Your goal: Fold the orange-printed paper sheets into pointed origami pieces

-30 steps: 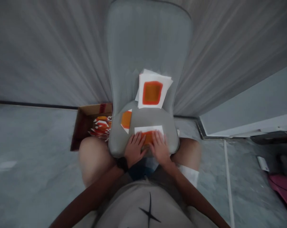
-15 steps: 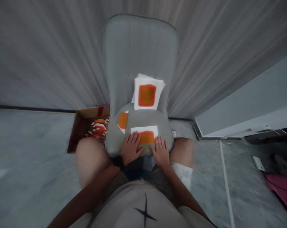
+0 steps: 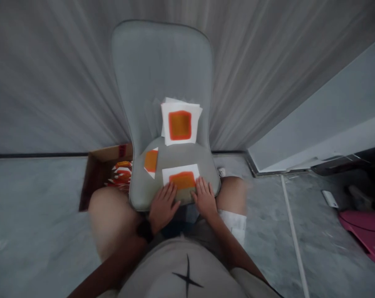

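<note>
On the grey chair's seat (image 3: 138, 194) lies a white paper sheet (image 3: 183, 180) with an orange patch. My left hand (image 3: 163, 208) rests flat at its near left corner, fingers stretched out. At the sheet's right edge, my right hand (image 3: 205, 199) also lies flat, fingers extended. Neither hand grips anything. A small orange-and-white folded paper (image 3: 151, 161) sits to the left on the seat. Farther back, a stack of white paper sheets (image 3: 180, 124) with an orange square on top leans against the backrest (image 3: 164, 62).
Left of the chair, a cardboard box (image 3: 85, 180) on the floor holds many orange-and-white paper pieces (image 3: 123, 174). A pleated grey curtain (image 3: 51, 82) hangs behind. At right are a white panel (image 3: 314, 120), a small white object (image 3: 330, 199) and a pink item (image 3: 361, 229).
The view has turned slightly, so the chair and papers appear farther left. Both hands stay flat at the sheet's near corners, with little visible movement against it.
</note>
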A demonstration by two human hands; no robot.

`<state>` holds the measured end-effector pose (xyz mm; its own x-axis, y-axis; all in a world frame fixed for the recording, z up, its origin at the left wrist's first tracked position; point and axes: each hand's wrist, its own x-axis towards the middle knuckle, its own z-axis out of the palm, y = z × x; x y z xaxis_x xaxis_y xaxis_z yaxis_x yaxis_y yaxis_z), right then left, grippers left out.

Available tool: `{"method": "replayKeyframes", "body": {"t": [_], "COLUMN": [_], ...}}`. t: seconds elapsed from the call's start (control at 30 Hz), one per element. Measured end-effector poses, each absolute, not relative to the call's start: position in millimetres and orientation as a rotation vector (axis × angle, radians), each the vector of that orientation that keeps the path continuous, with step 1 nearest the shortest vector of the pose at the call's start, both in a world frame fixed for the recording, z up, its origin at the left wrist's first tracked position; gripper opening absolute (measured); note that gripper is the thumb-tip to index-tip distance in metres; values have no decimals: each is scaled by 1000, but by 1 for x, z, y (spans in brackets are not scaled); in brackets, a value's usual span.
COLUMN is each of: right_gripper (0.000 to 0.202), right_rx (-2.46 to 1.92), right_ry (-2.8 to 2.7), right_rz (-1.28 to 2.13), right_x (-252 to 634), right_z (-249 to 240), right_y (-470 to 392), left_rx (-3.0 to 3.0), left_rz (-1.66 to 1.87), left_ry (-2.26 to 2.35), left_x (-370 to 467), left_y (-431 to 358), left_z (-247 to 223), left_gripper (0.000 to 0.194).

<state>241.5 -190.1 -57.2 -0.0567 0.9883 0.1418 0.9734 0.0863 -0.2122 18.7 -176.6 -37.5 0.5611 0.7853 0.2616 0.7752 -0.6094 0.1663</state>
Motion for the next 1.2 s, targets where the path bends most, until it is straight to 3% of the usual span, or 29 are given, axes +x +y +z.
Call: {"method": "replayKeyframes", "body": {"t": [0.27, 0.63, 0.83, 1.03, 1.2], "right_gripper": [62, 31, 42, 32, 37], "right_rx": [-1761, -1390, -1307, -1350, -1336], "right_ry": [-2204, -2359, -2408, -2441, -2489], "right_rz": [51, 110, 143, 256, 307], "right_x": [263, 292, 292, 288, 289], "right_z": [-60, -43, -37, -29, -31], "right_y": [-179, -135, -127, -126, -125], "left_rx": [2653, 2754, 2733, 2676, 2684], "left_rz": [592, 631, 640, 677, 571], "left_ry": [1433, 944, 958, 960, 945], "left_x": [-9, -19, -20, -23, -27], "left_y": [-166, -100, -101, -99, -102], "left_z": [-42, -40, -43, -40, -42], "left_gripper": [55, 40, 34, 29, 32]}}
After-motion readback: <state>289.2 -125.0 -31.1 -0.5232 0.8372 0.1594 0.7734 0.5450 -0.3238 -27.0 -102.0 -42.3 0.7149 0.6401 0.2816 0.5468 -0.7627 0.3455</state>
